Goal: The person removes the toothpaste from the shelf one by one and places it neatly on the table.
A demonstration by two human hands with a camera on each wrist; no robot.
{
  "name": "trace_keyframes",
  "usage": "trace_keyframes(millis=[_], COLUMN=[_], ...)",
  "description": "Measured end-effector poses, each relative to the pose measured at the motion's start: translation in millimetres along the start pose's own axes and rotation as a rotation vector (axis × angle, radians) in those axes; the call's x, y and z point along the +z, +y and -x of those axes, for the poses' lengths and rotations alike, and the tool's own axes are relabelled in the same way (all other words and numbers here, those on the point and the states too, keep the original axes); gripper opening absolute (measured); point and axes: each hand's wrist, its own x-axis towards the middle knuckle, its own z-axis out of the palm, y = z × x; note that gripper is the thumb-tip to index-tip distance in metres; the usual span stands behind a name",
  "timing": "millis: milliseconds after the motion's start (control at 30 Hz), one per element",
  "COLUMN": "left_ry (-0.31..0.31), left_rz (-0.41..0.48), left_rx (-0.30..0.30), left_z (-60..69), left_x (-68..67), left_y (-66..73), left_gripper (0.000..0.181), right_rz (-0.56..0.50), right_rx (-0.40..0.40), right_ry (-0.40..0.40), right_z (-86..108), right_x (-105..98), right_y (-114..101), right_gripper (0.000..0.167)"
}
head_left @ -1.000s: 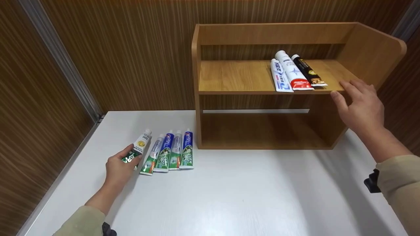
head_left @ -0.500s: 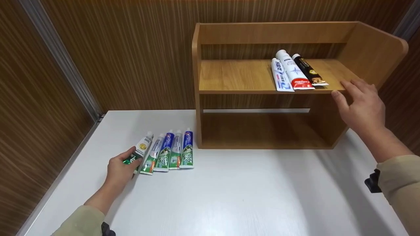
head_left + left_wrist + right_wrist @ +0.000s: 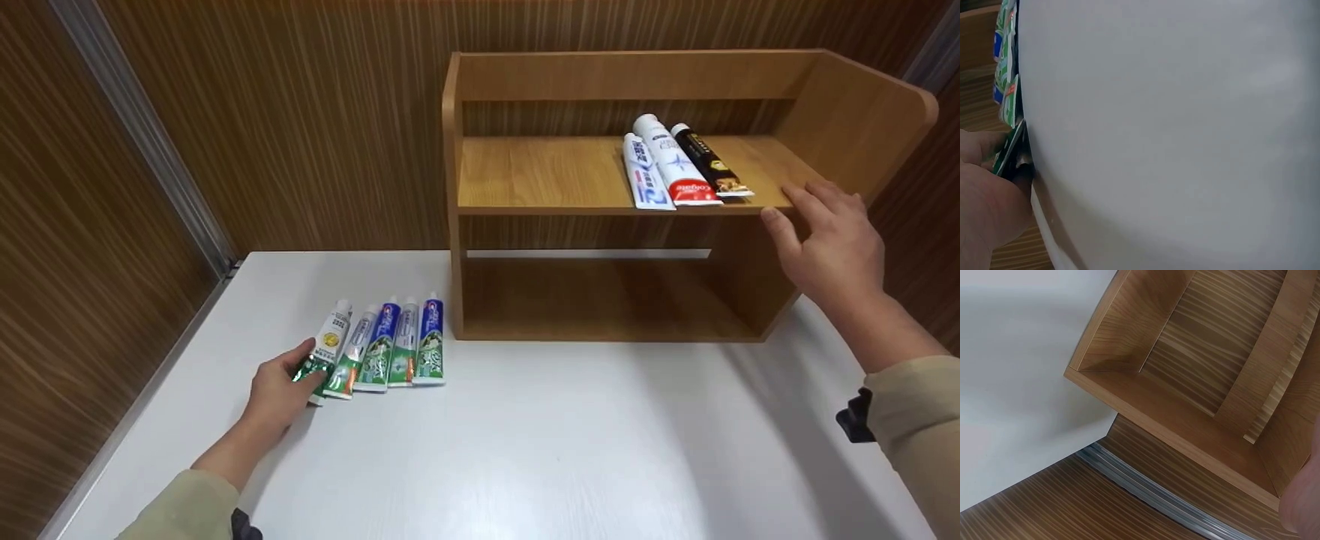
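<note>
In the head view my left hand (image 3: 276, 391) pinches the green lower end of a white and green toothpaste tube (image 3: 331, 339) between thumb and fingers. Its cap end points away from me. Close along its right side lies a row of toothpaste tubes (image 3: 380, 343), silver-green and blue-green, on the white table. The left wrist view shows the pinched tube edge-on, dark green, just above the table. My right hand (image 3: 835, 247) rests on the front edge of the wooden shelf's upper board (image 3: 540, 176), fingers on top and thumb at the edge. It holds no tube.
On the upper board lie a white-blue tube (image 3: 646, 172), a white and red Colgate tube (image 3: 679, 161) and a black tube (image 3: 709, 161). The shelf's left side panel (image 3: 453, 202) stands just right of the row. Wood-grain walls (image 3: 337, 127) close off the back and left.
My left hand has shifted the white and green tube slightly right and toward me, closer against the row. The right hand stays on the shelf edge.
</note>
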Motion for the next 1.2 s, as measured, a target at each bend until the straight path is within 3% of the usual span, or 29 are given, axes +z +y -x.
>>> trace_keyframes(millis=[700,1200], left_ry=[-0.028,-0.004], left_rz=[-0.054,-0.097], left_rx=[0.002,0.012], left_z=[0.5,1.0], left_x=[0.6,3.9], left_y=[0.2,-0.5], left_gripper=[0.069,0.069], right_rz=[-0.01,-0.007], right_rx=[0.005,0.026], right_ry=[-0.003,-0.029], right_z=[0.9,0.2], right_x=[-0.5,-1.5], right_y=[0.6,-1.3], right_gripper=[0.066,0.068])
